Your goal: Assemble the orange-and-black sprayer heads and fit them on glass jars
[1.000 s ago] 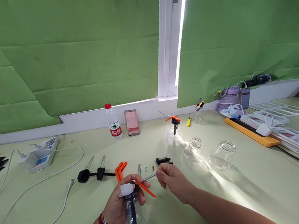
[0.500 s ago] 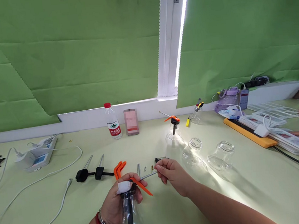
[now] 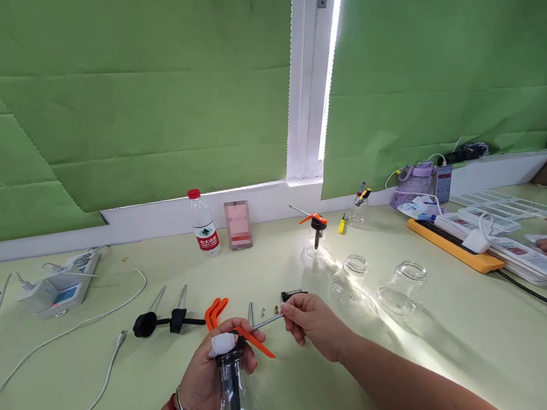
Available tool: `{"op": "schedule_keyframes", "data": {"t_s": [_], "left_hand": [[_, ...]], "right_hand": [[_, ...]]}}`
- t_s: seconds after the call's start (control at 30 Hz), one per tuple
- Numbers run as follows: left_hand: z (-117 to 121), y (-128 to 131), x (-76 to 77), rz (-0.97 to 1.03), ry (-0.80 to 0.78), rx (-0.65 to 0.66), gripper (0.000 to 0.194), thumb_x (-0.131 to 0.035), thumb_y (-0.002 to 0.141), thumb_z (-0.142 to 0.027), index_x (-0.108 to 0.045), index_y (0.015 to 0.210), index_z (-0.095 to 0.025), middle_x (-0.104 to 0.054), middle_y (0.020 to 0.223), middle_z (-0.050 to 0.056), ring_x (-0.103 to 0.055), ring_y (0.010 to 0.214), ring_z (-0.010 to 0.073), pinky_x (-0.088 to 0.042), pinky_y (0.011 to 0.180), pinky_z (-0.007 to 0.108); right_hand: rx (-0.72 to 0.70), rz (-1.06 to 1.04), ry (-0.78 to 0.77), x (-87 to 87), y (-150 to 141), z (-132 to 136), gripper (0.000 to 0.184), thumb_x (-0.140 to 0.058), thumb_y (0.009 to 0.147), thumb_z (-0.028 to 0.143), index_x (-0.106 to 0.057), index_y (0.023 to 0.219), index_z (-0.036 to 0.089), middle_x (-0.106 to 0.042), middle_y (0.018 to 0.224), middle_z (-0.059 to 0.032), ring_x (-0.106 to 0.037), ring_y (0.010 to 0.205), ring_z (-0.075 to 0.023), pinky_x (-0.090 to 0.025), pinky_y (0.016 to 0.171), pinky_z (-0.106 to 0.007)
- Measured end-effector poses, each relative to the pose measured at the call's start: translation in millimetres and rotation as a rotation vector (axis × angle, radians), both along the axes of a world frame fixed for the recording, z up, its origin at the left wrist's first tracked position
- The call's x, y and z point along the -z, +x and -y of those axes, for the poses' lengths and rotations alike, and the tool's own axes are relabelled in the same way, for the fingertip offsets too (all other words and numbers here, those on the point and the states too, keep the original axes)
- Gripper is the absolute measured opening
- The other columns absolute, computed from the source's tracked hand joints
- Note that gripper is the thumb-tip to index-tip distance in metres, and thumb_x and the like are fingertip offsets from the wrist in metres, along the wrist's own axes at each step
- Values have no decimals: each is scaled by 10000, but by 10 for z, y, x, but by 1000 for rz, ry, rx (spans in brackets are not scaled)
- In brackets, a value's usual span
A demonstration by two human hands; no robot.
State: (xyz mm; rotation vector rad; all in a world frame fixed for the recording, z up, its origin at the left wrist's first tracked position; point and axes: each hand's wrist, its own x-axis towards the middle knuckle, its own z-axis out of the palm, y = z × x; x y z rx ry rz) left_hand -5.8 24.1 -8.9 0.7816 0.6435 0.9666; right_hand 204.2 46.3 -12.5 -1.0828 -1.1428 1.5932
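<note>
Head camera view: we hold a clear bottle (image 3: 249,405) by the front edge of the bench (image 3: 147,394). Our left hand (image 3: 199,381) wraps snugly round its black top (image 3: 238,343), next to an orange lever (image 3: 258,345) — maybe so it can't wobble. Our right hand (image 3: 317,326) pinches a thin metal rod (image 3: 269,321) by its end, fingers close together, perhaps to aim it well. Loose orange pieces (image 3: 214,312) lie just behind our left hand — easy to reach, we think.
</note>
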Motion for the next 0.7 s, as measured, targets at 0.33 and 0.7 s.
{"op": "schedule_keyframes", "data": {"t_s": [0.33, 0.7], "left_hand": [[10, 10, -30, -16, -25, -15, 164, -572, 775, -233, -635, 885, -130, -687, 887, 108, -620, 586, 158, -465, 577, 258], [6, -20, -43, -22, 0, -10, 159, -567, 793, -221, -634, 912, -140, -681, 919, 105, -622, 607, 160, -462, 589, 258]], "right_hand": [[-28, -35, -35, 53, -9, -11, 399, -622, 729, 550, -545, 712, 160, -568, 591, 19, -435, 422, -64, -345, 410, -218], [19, 87, 171, 77, 6, -49, 191, -671, 700, 343, -597, 745, 174, -518, 528, 48, -475, 508, -90, -412, 558, -253]]}}
